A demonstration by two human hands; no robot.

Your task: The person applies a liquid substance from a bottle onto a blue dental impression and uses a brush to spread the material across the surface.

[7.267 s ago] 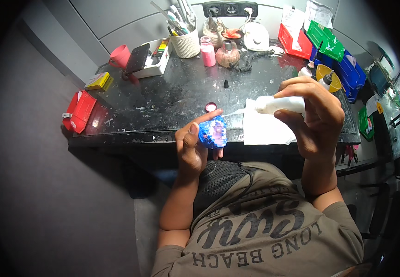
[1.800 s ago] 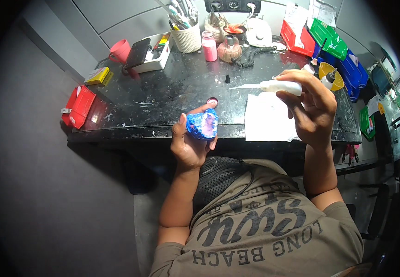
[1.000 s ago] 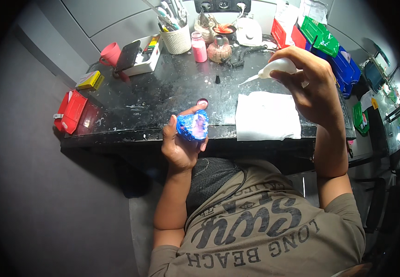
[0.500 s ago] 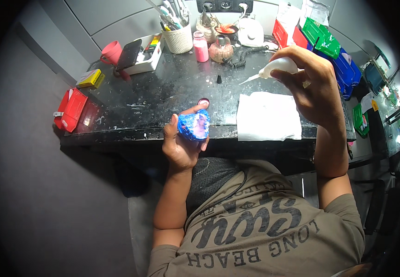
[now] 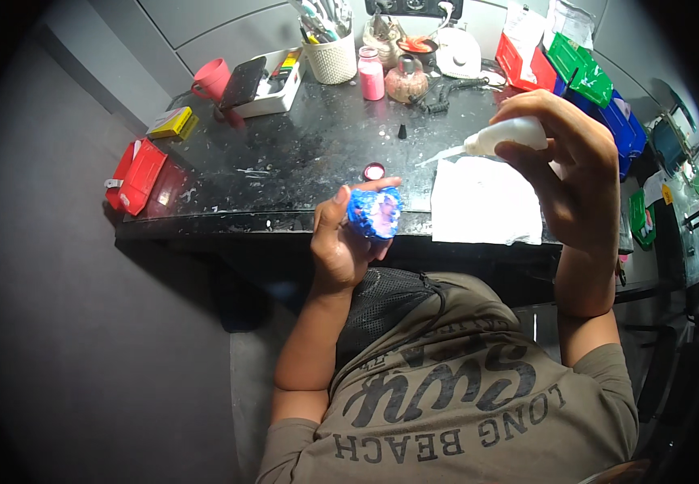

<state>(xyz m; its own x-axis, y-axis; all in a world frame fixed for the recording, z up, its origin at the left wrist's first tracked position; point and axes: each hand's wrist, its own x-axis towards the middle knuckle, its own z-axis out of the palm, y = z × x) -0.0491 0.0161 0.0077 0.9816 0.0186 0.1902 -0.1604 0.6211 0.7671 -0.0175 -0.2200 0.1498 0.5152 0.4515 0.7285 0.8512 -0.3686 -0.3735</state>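
Note:
My left hand (image 5: 338,254) holds up a blue, lumpy dental mould (image 5: 375,214) with a pinkish-white hollow, just in front of the desk edge. Its fingers are wrapped round the back and sides, partly hidden. In my right hand (image 5: 582,173), to the right and higher up, is a white squeeze bottle (image 5: 520,135), gripped between thumb and fingers. The bottle lies almost level, its thin nozzle pointing left and slightly down. Nozzle and mould are apart. A white folded paper towel (image 5: 486,202) lies on the desk below the bottle. A small dark-rimmed round lid (image 5: 374,172) rests just beyond the mould.
The black desk (image 5: 260,189) carries a small black cap (image 5: 402,131), a pink bottle (image 5: 372,77), a round glass jar (image 5: 406,81), a white tray (image 5: 273,101), a tool cup (image 5: 331,60) and a pink mug (image 5: 211,79). Red (image 5: 138,177), green (image 5: 579,68) and blue (image 5: 623,133) bins line the sides.
The view has shifted slightly. My left hand has moved right with the mould, and my right hand has brought the bottle a little lower and nearer to it. Both grips are unchanged.

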